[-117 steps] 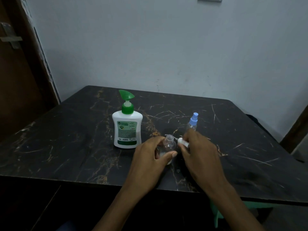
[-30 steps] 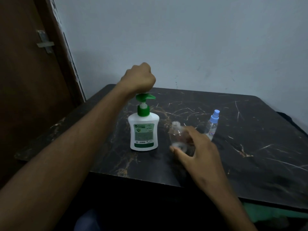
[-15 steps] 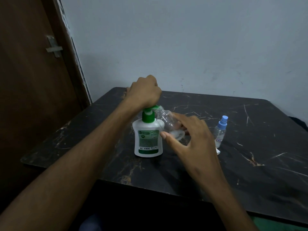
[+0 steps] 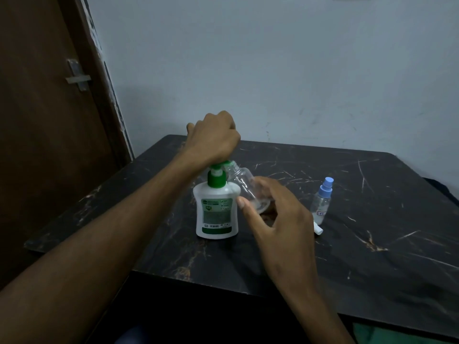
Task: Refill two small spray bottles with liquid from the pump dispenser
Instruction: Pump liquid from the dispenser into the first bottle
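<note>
A white pump dispenser with a green pump head stands on the black marble table. My left hand is closed in a fist on top of the pump head. My right hand holds an uncapped clear spray bottle, tilted with its mouth against the green nozzle. A second small spray bottle with a blue cap stands upright to the right. A white spray cap lies on the table beside it, partly hidden by my right hand.
A brown door with a metal latch is at the left. A pale wall rises behind the table. The table's front edge runs across the lower frame.
My left fist has come down onto the pump head. My right hand has lifted the clear bottle off the table and tilted its mouth up to the nozzle.
</note>
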Demonstrator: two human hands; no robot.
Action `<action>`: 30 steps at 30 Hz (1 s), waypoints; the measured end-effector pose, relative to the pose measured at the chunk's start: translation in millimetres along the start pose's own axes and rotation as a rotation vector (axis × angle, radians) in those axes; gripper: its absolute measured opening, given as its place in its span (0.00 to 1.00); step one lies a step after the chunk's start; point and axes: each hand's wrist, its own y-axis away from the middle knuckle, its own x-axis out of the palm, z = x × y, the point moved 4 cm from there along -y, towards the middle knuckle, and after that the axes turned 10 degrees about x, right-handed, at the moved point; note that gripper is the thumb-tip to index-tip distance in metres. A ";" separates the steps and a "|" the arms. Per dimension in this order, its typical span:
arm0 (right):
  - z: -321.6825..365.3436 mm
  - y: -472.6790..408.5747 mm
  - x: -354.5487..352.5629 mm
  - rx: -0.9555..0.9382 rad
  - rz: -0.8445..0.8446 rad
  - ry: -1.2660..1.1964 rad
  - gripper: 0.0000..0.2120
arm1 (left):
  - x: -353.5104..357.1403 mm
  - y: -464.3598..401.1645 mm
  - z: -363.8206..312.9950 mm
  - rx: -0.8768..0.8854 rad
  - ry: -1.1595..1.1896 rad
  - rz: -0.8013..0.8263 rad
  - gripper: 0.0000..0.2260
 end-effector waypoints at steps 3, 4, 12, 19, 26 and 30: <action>-4.4 6.5 0.4 0.039 0.018 -0.042 0.23 | 6.0 5.3 5.4 -0.023 0.020 -0.009 0.12; -6.0 8.4 0.0 0.046 0.012 -0.057 0.25 | 3.8 5.0 5.5 -0.021 0.012 -0.020 0.12; -12.2 13.1 -2.9 0.057 -0.026 -0.166 0.22 | 3.7 7.1 1.1 0.011 0.009 -0.051 0.10; -14.8 17.2 -6.1 0.026 -0.080 -0.199 0.23 | 0.4 6.9 -3.9 0.051 -0.029 -0.057 0.10; -12.3 20.6 -8.3 0.034 -0.107 -0.260 0.21 | -4.0 4.4 -6.8 0.066 -0.047 -0.058 0.11; -13.6 21.0 -8.7 0.029 -0.125 -0.284 0.17 | 2.0 9.2 -5.2 0.067 -0.031 -0.043 0.11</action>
